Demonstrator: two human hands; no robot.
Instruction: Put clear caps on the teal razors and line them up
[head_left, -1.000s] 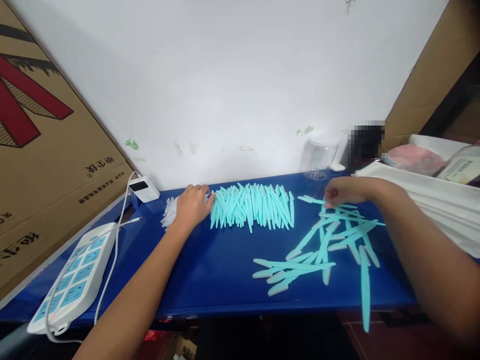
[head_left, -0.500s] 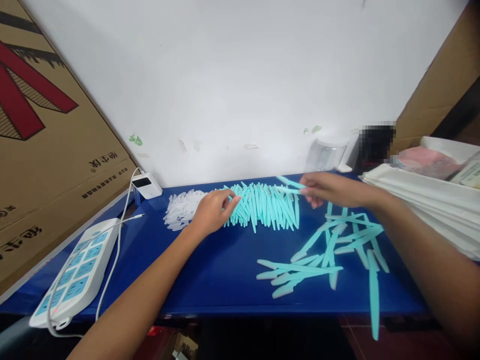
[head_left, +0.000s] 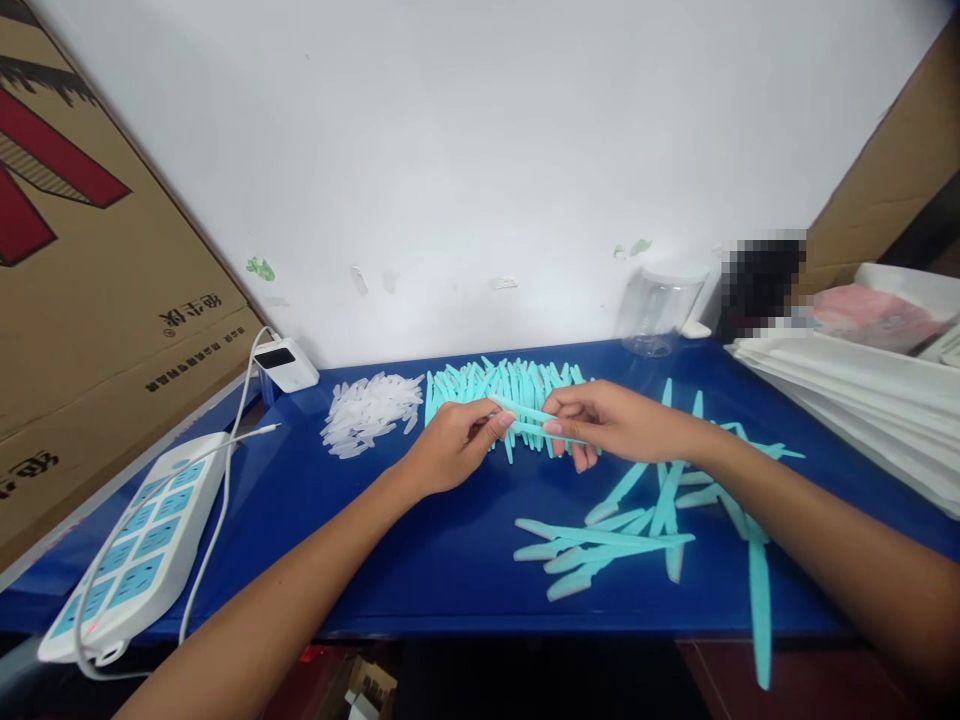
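Two turquoise eyebrow razors [head_left: 527, 411] lie between my hands above the table. My right hand [head_left: 607, 420] holds them with closed fingers. My left hand [head_left: 454, 445] pinches the left end of one, thumb against forefinger; whether a small cap is in that pinch is hidden. Just behind my hands a dense row of turquoise eyebrow razors [head_left: 469, 382] lies side by side, partly covered by my fingers. To the left is a heap of small translucent white caps [head_left: 367, 412]. Loose eyebrow razors [head_left: 622, 540] lie crisscrossed in front of my right forearm.
A white power strip [head_left: 142, 550] with cables lies at left, near a small white device [head_left: 289, 368]. A large cardboard box [head_left: 112, 290] stands beside them. At the back right is a clear jar [head_left: 664, 310]. White trays [head_left: 862, 400] are stacked at right. One razor overhangs the blue table's [head_left: 420, 590] front edge.
My right hand has come left and down with the two razors. My left hand has moved slightly right and now meets them at their left end.
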